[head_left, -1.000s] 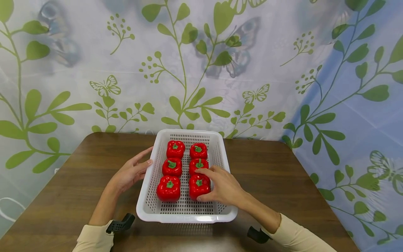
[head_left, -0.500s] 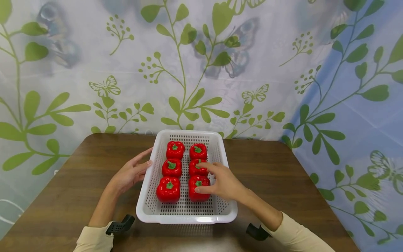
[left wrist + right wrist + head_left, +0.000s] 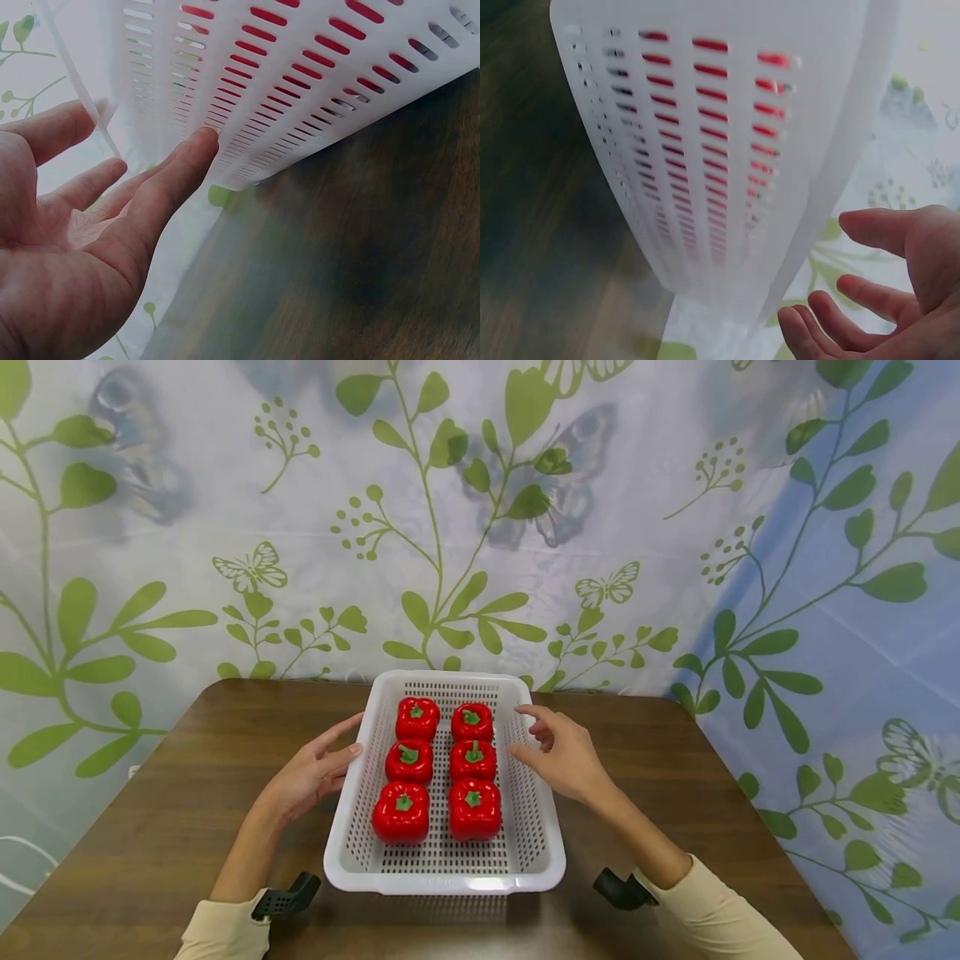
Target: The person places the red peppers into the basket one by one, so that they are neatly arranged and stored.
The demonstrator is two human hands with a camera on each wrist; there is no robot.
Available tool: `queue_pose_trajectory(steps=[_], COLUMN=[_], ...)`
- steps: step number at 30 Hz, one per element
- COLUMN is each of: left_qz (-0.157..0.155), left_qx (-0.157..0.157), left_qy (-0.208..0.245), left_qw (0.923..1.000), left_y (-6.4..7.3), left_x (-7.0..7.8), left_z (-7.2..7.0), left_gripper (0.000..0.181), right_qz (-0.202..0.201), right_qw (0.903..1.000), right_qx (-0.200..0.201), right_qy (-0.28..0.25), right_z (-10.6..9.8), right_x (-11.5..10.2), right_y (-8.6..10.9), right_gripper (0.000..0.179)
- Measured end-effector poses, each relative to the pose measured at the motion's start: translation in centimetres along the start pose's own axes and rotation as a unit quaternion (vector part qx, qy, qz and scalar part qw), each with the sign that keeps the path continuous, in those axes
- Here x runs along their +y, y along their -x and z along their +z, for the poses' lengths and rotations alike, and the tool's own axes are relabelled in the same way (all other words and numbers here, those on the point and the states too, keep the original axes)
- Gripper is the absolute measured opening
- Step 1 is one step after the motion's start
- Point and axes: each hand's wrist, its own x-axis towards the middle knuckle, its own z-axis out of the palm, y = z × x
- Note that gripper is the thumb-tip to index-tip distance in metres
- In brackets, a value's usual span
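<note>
A white perforated plastic basket [image 3: 442, 882] holds several glossy red bell peppers [image 3: 475, 810] with green stems, set in two columns. At its left side my left hand [image 3: 307, 774] rests with extended fingers, thumb at the rim. In the left wrist view that hand [image 3: 112, 217] lies along the slotted outer wall [image 3: 285, 82]. My right hand [image 3: 566, 756] is over the basket's right rim, fingers bent loosely and nothing between them. The right wrist view shows this hand [image 3: 885, 292] beside the basket wall [image 3: 727, 150], thumb and fingers spread apart.
The basket stands on a brown wooden table [image 3: 637, 735]. Behind it hangs a cloth [image 3: 480, 543] printed with green leaves and butterflies. A white cable [image 3: 26, 864] shows at the far left.
My right hand has left the front right bell pepper, rising back and to the right to the basket's rim. The bell peppers and my left hand stay in place.
</note>
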Motion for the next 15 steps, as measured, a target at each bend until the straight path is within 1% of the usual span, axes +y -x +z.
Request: queue_pose_trajectory(steps=[6,10,15], left_qz=[-0.001,0.003,0.003], left_qx=[-0.003,-0.007,-0.008], left_qy=[-0.001,-0.003,-0.004], left_qw=[1.0000,1.0000,1.0000], left_y=[0.1,0.1,0.0], left_x=[0.0,0.0,0.0], left_z=[0.0,-0.1,-0.1], left_gripper=[0.063,0.063,0.063], right_qz=[0.037,0.049,0.064], right_qw=[0.9984,0.9971,0.9960], right_qx=[0.029,0.047,0.048], right_qy=[-0.031,-0.034,-0.039], right_z=[-0.5,-0.6,-0.6], right_x=[1.4,2.4,3.5], right_y=[-0.4,-0.4,-0.3], right_gripper=[0.045,0.042,0.040])
